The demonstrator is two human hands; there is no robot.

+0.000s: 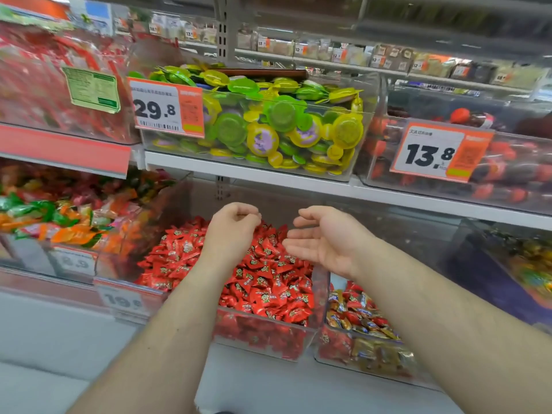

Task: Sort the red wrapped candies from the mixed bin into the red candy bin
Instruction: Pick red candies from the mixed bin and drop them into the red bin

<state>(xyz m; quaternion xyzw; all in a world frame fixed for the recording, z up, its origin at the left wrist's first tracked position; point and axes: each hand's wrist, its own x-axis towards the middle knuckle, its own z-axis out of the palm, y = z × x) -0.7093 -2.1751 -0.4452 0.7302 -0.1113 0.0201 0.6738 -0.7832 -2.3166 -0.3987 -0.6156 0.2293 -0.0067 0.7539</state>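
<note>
Above the red bin [263,333], on a shop's lower shelf, both my hands hang over the heap of red candies [263,282]. My left hand [231,231] is loosely curled, fingertips drawn toward the thumb; I see nothing in the pinch, though a small sweet could hide behind the fingers. My right hand [324,239] is released, palm up and turned toward the left one, holding nothing.

Below and to the outside of my right wrist sits the mixed bin [358,339], red wrappers among gold and blue ones, touching the red bin's side wall. Off to my left hand's far side lies another clear bin of orange and green sweets [59,222].

Risks, as I judge them: reaching back to the mixed bin, my right forearm crosses the low clear wall between the two bins and could knock red sweets over it, undoing the sort. Red wrappers there lie tangled with the gold ones, so a hasty grab could carry a stray across. The red heap stands high against its front wall; anything dropped from this height could bounce out onto the shelf [89,339]. Blur at the edges leaves the labels below my left arm hard to read, so a wrong bin is possible.
</note>
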